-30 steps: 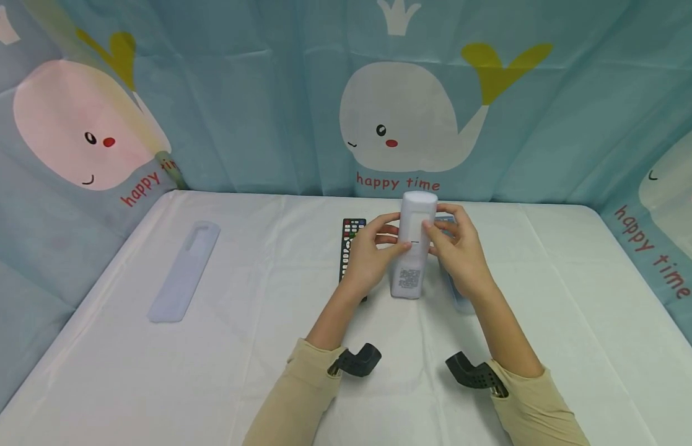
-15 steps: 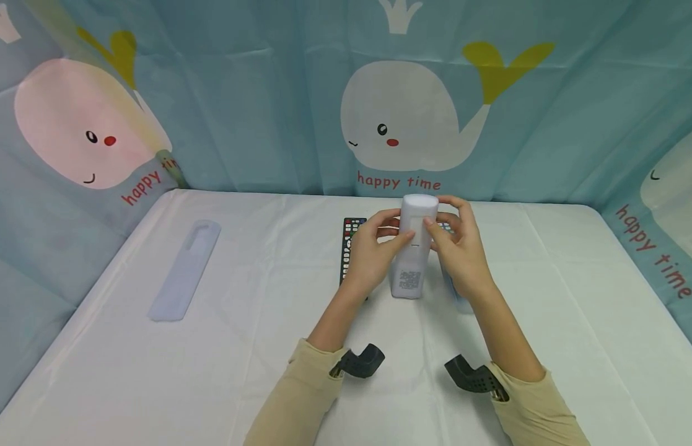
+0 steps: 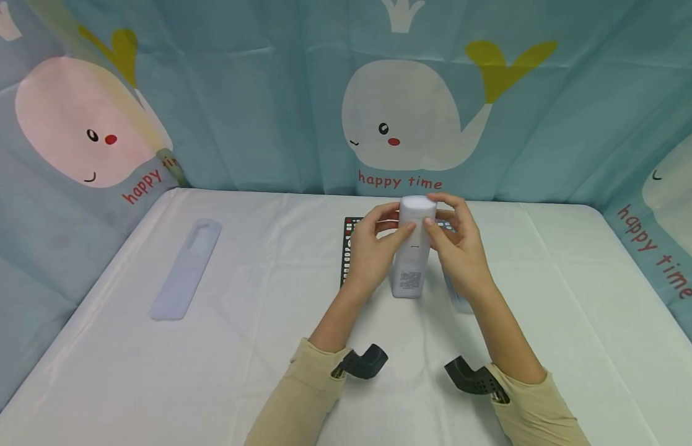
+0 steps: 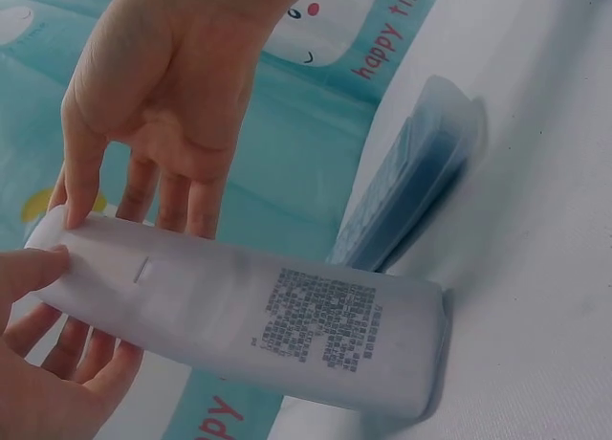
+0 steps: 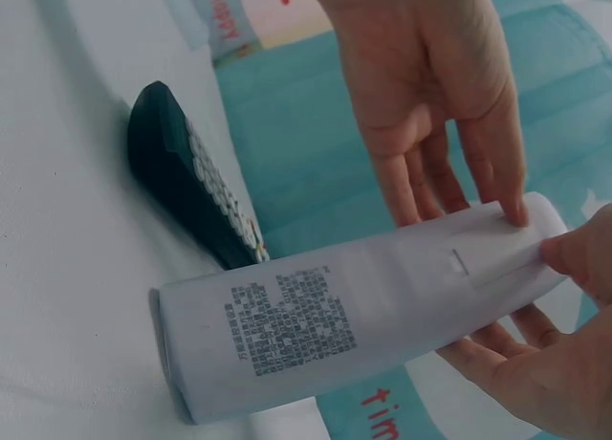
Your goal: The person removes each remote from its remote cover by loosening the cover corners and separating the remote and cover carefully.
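Note:
A white remote control (image 3: 410, 266) stands steeply tilted, its lower end on the white table and its back with a printed label facing me. My left hand (image 3: 370, 254) grips its left side, thumb on the back near the upper end. My right hand (image 3: 463, 251) holds the right side, thumb on the battery cover (image 5: 492, 244) and index finger at the top edge. Both wrist views show the two thumbs close together on that cover, which has a small dark line mark. The remaining fingers lie behind the remote, partly hidden.
A black remote control (image 3: 346, 260) lies behind my left hand, partly covered by it. Behind my right hand is a bluish remote (image 4: 411, 182) in a clear sleeve. A translucent pale sleeve (image 3: 184, 272) lies flat at the left. A whale-print curtain (image 3: 301, 124) hangs behind the table.
Both thumbs have slid up the remote's back toward its top end. My right index finger has come over onto the top edge. The remote's top has dipped slightly.

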Tool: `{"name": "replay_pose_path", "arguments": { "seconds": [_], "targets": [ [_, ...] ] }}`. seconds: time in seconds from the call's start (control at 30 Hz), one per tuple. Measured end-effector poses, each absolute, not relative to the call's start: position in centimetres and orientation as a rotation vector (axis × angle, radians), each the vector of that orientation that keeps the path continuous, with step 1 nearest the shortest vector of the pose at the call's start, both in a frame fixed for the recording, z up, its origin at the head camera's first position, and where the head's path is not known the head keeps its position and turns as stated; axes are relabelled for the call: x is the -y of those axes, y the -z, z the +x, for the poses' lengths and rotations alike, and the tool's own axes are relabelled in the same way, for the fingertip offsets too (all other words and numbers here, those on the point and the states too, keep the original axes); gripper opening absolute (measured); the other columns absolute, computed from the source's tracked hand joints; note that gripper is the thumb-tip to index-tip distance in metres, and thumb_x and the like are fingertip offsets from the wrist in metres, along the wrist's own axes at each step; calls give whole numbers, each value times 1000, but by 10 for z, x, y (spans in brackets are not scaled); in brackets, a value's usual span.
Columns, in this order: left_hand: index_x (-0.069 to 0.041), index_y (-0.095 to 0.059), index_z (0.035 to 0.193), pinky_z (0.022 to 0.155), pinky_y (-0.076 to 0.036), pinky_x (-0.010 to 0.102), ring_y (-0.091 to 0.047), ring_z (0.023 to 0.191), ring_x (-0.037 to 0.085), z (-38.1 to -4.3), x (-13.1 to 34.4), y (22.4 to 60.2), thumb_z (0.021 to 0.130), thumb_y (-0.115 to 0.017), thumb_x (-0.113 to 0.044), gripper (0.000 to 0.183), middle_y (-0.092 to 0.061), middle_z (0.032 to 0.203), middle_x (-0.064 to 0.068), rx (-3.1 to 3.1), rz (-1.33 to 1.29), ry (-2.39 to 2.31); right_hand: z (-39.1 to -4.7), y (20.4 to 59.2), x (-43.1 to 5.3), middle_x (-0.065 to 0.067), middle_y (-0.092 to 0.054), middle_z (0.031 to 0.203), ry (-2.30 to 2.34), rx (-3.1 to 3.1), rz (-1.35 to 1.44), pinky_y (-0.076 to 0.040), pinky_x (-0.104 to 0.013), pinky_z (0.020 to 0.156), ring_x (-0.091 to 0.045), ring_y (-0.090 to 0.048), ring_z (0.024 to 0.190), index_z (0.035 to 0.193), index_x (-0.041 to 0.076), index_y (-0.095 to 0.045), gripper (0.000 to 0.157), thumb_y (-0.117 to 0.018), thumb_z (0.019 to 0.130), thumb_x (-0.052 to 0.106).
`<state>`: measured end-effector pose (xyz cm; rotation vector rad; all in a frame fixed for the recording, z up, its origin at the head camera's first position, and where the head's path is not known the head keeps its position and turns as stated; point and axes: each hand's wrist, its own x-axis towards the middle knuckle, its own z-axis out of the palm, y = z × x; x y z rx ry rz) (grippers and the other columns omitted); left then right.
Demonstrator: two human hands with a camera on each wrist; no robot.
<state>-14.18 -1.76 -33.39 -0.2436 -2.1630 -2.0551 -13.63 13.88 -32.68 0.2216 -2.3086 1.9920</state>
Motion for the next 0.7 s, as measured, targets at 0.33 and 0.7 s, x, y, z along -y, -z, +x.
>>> {"name": "replay_pose_path", "arguments": {
  "seconds": [0.33,0.7],
  "targets": [
    [1,-65,136,99,-60,35,-66,115,30,-141,15,331,95,-79,-6,44,-68,129,18,2086,-271,2096,-135,325,-138,-14,-54,141,-1959,2289,241,-54,-48,108,-27,-65,116,151,5,-45,40,-50,112,8],
    [-1,-71,134,98,-61,36,-66,115,29,-144,11,334,94,-78,-1,40,-65,127,18,1961,-357,2064,-135,324,-139,-13,-57,134,-1885,2272,261,-56,-23,88,-17,-67,105,146,1,-52,36,-52,110,6]
  ]
}}
